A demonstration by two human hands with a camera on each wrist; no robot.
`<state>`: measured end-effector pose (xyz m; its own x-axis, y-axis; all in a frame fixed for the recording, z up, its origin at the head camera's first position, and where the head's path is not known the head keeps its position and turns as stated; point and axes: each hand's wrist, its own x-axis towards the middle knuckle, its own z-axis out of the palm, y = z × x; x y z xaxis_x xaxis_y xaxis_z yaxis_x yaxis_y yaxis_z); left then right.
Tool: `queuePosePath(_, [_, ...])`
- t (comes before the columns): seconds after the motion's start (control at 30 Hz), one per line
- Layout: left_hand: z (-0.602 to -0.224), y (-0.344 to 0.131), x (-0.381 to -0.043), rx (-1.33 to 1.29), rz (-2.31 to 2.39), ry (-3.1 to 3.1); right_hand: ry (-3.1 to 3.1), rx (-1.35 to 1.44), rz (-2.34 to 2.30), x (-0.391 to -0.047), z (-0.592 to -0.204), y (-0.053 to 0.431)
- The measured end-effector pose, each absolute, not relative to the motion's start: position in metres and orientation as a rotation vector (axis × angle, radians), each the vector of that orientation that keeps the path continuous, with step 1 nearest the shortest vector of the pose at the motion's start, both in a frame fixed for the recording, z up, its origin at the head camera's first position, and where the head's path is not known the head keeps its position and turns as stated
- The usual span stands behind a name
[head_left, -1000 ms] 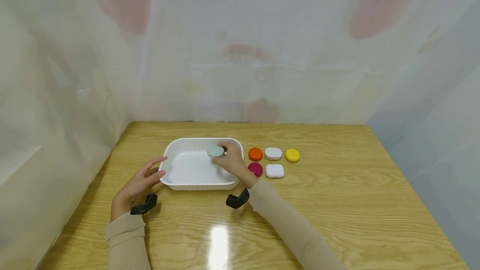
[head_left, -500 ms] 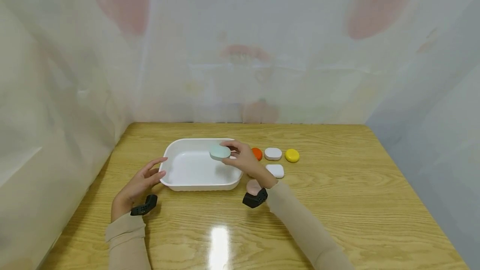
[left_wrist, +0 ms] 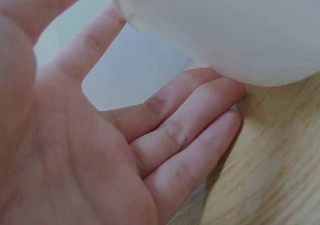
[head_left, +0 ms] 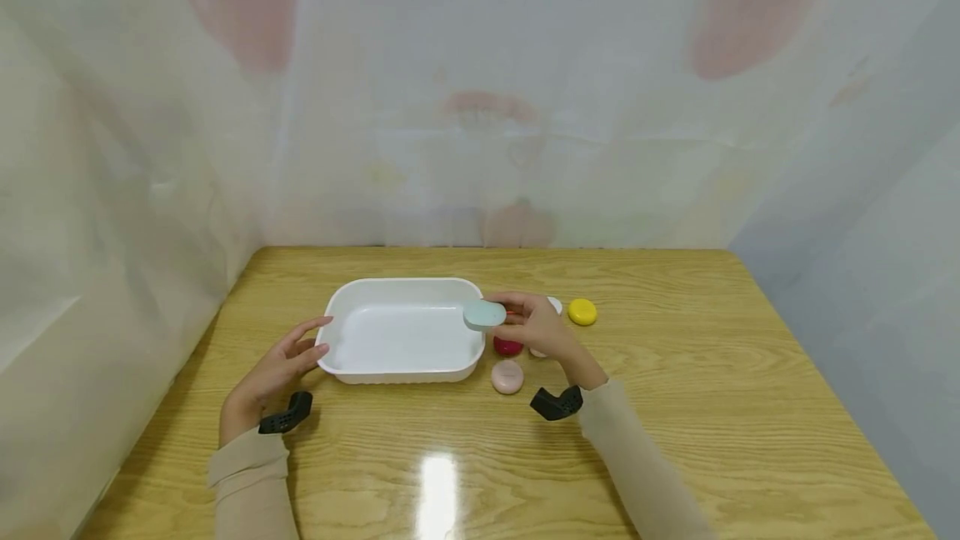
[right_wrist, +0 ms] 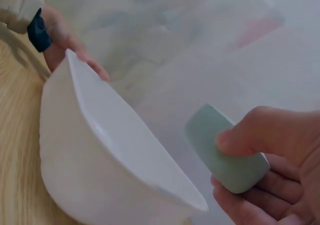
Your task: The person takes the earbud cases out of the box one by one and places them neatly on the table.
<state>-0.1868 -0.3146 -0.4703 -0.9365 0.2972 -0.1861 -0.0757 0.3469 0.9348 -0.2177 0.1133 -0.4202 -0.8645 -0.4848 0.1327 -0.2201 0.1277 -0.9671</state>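
My left hand [head_left: 281,362] rests its fairly straight fingertips against the left end of a white basin [head_left: 397,377]. In the left wrist view one finger [left_wrist: 95,42] touches the rim and the others lie against the wall, low near the table. My right hand [head_left: 536,327] pinches a pale green oval block [head_left: 483,315] with smooth rounded edges, over the basin's right rim. In the right wrist view the thumb [right_wrist: 237,142] presses the block's broad face, with fingers behind it. The basin's inside shows bare white floor.
To the right on the wooden table [head_left: 675,407] lie a pink round piece [head_left: 507,377], a crimson piece [head_left: 507,347] and a yellow round piece [head_left: 582,312]. Orange and white pieces [head_left: 556,304] are mostly hidden behind my right hand. A patterned curtain [head_left: 480,107] stands behind.
My right hand has carried the pale green block rightward from over the basin's inside to its right rim. The pink piece has come into view; the left hand stays put.
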Motion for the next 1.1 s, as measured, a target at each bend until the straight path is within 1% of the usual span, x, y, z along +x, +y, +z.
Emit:
queuePosePath(0.33, [-0.471,-0.315,-0.187,0.189,1.589,2.301,2.186,-0.684,-1.867,-0.21,-0.425,0.162])
queuePosePath(0.6, [-0.472,-0.316,-0.187,0.191,1.587,2.302,2.259,-0.621,-1.8,-0.209,-0.433,0.197])
queuePosePath(0.83, [-0.472,-0.316,-0.187,0.197,1.604,2.289,2.275,-0.618,-1.749,-0.208,-0.445,0.22])
queuePosePath(1.1, [-0.47,-0.315,-0.186,0.178,1.613,2.275,2.331,-0.547,-1.69,-0.207,-0.456,0.243])
